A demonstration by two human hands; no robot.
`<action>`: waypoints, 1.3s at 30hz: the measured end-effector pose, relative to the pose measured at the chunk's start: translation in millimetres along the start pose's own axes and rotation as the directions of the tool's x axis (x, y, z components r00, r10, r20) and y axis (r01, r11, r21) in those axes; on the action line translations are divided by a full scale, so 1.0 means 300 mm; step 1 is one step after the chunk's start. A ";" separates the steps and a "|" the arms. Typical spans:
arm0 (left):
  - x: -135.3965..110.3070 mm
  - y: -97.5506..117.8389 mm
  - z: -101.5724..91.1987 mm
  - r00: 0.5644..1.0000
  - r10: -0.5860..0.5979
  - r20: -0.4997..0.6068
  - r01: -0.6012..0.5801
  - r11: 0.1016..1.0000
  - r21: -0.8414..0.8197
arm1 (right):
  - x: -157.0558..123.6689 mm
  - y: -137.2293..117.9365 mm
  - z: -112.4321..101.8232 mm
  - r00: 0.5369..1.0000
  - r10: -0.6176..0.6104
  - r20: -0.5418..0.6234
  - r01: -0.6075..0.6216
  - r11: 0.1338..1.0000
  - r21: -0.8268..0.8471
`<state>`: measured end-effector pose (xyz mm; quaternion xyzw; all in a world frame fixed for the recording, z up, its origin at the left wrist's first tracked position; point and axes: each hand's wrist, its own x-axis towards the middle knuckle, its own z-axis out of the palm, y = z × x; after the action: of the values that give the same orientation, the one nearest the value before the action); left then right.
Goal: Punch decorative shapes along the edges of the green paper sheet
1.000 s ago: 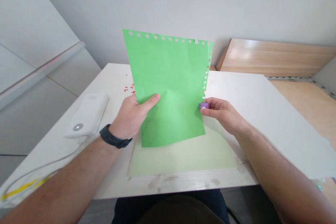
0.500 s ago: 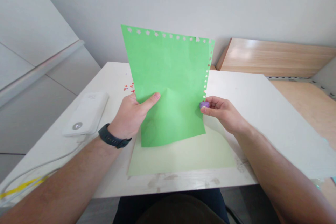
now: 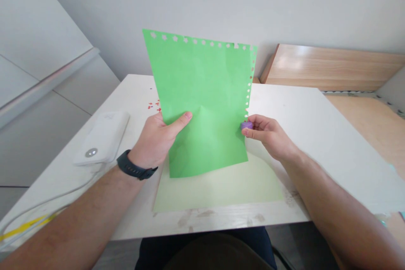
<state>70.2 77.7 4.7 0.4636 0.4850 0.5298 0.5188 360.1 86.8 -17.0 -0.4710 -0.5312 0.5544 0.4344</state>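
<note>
A green paper sheet (image 3: 202,80) stands up off the table, with small flower-shaped holes along its top and right edges. My left hand (image 3: 155,141) grips its lower left part, thumb on the front. My right hand (image 3: 268,135) pinches a small purple craft punch (image 3: 246,125) between thumb and fingers. That punch sits on the sheet's right edge, just below the lowest hole. Under the sheet lies a pale green paper sheet (image 3: 218,190).
The white table (image 3: 284,105) carries a white power bank (image 3: 103,138) with a cable at the left and scattered red paper bits (image 3: 154,105) behind the sheet. A wooden board (image 3: 329,67) lies beyond the table at the right. A wall stands behind.
The top of the green sheet has tilted slightly to the left. The punch and both hands have barely moved on the sheet's edge.
</note>
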 end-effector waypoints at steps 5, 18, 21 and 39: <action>-0.003 0.004 0.006 1.000 -0.013 -0.011 0.013 1.000 -0.007 | 0.005 0.007 0.002 1.000 -0.003 -0.007 0.003 1.000 -0.002; 0.002 -0.021 -0.003 1.000 0.013 0.028 -0.013 1.000 -0.005 | 0.022 0.025 -0.004 1.000 0.008 -0.023 -0.009 0.998 -0.057; 0.003 -0.027 -0.006 0.999 0.015 0.030 -0.015 1.000 -0.006 | 0.022 0.028 -0.010 1.000 -0.010 -0.008 0.010 0.999 -0.046; 0.022 -0.039 -0.019 0.995 0.045 -0.087 -0.042 0.998 0.039 | 0.070 0.046 -0.071 0.985 -0.005 -0.171 0.023 0.994 0.103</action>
<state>65.5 84.0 -7.5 0.4597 0.5068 0.5520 0.4766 377.5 110.4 -31.9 -0.4895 -0.4658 0.5361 0.5060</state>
